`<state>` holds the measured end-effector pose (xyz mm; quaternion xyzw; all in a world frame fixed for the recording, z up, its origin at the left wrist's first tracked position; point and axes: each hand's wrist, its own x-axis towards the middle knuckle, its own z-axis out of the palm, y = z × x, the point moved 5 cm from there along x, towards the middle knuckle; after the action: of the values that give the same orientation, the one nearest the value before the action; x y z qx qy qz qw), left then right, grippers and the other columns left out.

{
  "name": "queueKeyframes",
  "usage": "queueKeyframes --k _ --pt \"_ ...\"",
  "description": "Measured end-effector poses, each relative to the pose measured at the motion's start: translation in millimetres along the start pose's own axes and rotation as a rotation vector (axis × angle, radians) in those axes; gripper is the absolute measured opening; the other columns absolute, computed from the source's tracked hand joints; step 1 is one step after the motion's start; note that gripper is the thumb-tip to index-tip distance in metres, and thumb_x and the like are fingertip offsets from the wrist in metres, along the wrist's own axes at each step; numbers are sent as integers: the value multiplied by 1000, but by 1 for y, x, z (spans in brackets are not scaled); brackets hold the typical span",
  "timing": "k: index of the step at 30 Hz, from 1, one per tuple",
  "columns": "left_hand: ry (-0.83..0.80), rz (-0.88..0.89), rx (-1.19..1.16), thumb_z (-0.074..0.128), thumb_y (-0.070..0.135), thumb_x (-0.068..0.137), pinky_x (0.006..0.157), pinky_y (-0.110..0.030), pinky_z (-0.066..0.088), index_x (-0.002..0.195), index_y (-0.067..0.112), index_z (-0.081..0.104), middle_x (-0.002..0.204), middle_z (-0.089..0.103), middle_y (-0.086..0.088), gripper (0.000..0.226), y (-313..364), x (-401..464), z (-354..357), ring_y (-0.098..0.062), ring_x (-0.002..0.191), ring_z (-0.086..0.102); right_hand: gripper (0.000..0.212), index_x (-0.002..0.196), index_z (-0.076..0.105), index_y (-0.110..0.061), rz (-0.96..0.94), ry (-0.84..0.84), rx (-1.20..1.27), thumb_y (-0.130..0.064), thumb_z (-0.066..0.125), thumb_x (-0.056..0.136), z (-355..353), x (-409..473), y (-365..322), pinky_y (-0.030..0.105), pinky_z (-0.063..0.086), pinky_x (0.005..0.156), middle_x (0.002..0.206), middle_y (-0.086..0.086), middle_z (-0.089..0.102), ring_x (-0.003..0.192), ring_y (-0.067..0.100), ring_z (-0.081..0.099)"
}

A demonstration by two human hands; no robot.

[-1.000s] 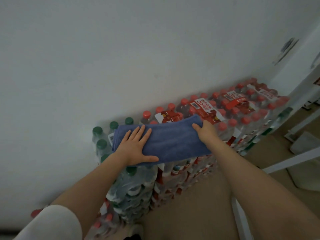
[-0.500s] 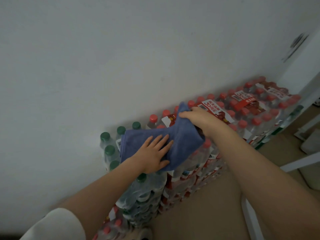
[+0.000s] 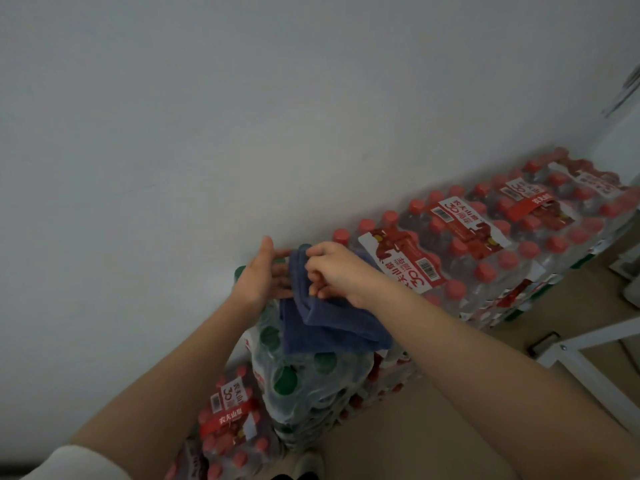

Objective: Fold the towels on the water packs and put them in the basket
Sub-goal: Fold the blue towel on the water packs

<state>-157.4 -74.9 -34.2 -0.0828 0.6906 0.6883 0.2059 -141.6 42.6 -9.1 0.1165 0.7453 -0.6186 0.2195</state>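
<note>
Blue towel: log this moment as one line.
blue towel partly folded on green-capped water pack | right hand pinching edge | left hand open, steadying | basket unseen

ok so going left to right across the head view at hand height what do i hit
white wall → left hand → blue towel → right hand → red-capped water packs → white metal frame
</note>
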Motion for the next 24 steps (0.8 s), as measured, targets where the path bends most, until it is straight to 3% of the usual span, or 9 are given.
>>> queueKeyframes --k 3,6,9,11,13,16,18,21,24 --pt "40 -44 112 30 42 98 52 -27 51 91 16 59 77 61 -8 40 -7 -2 -5 -19 65 59 39 132 39 -10 34 -151 -84 -5 38 94 25 0 11 24 46 46 63 7 52 51 18 54" --pt "72 10 259 46 33 95 57 -26 55 117 6 55 90 64 -15 37 -13 6 -4 -24 74 62 25 112 54 -5 13 -193 -141 -7 37 94 28 -3 12 26 47 55 65 5 57 53 15 55" --pt "131 94 470 56 42 87 89 -42 50 139 12 28 119 57 -20 66 -14 7 0 -33 107 58 23 98 57 -9 -41 39 -66 -3 37 91 -1 -2 12 23 41 47 63 3 58 50 14 53" --pt "112 204 565 65 33 82 84 -38 49 137 12 22 111 56 -14 73 -9 1 8 -29 100 58 22 98 58 -10 -111 221 -69 -4 37 92 -24 -5 14 25 41 49 69 1 59 56 14 54" --pt "49 324 660 63 13 81 70 -32 43 126 12 28 99 52 -6 57 -6 -4 16 -27 88 57 21 106 60 -13 -191 392 -231 -10 42 94 -41 -9 16 28 45 69 92 -2 60 82 15 57" --pt "1 405 666 43 -1 80 73 -32 41 96 21 45 97 56 -9 27 -8 -2 16 -32 91 57 34 129 50 -13 -253 497 -484 -19 43 96 -51 -12 23 34 32 105 145 6 35 131 22 36" --pt "-8 397 667 35 6 79 85 -32 43 84 23 56 104 61 -14 27 -11 4 8 -30 97 57 41 138 41 -15 -261 486 -594 -24 41 98 -49 -14 30 38 21 114 157 6 11 143 24 15" --pt "-1 308 712 39 3 89 90 -27 40 101 11 63 118 58 -18 28 -15 9 -6 -31 107 55 55 147 23 -17 -229 424 -763 -33 40 98 -40 -16 49 43 18 117 159 5 -7 145 28 4" --pt "-4 226 813 58 20 86 101 -29 33 124 13 48 140 32 -16 41 -19 5 -8 -32 123 42 71 150 4 -20 -143 312 -878 -45 41 95 -27 -17 70 43 16 117 157 8 -17 145 29 1"
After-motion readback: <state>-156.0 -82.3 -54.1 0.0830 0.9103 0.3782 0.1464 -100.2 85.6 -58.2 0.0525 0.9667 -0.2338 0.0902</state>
